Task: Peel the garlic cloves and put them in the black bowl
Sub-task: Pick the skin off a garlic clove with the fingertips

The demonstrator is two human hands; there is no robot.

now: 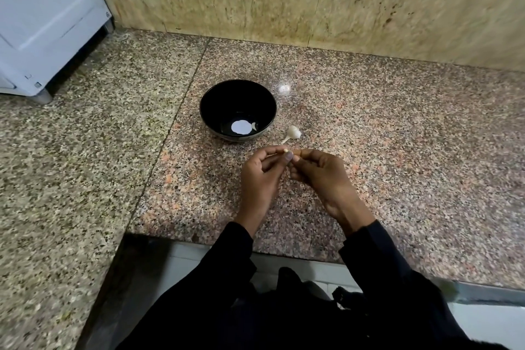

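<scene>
Both hands' fingers [287,157] pinching garlic clove [285,149], granite counter [397,128], black bowl [238,110]

One black bowl [238,110]; two hands; one garlic piece [292,133] on the counter; one clove [253,125] in the bowl.

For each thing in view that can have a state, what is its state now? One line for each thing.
black bowl: upright on the counter, one small pale piece inside beside a bright reflection.
garlic clove: pinched between the fingertips of both hands, mostly hidden.
garlic piece with stem: lying on the counter right of the bowl, apart from it.
left hand: fingers curled, pinching the clove.
right hand: fingers curled, pinching the clove.
</scene>
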